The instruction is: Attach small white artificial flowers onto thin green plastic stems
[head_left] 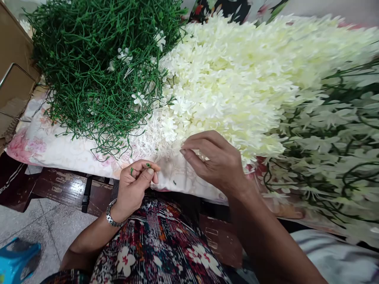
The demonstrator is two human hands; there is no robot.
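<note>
Left hand (134,185) pinched shut on a small green stem piece (147,165) at the cloth's (44,146) near edge; right hand (217,159) half-curled, empty, fingertips at the cream flower pile (237,79); looks mid-assembly, next needs one blossom picked.

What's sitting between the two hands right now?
In the head view, only a bare strip of the pale floral cloth separates the left hand, pinching a small green stem piece, from the right hand at the white flower pile.
</note>
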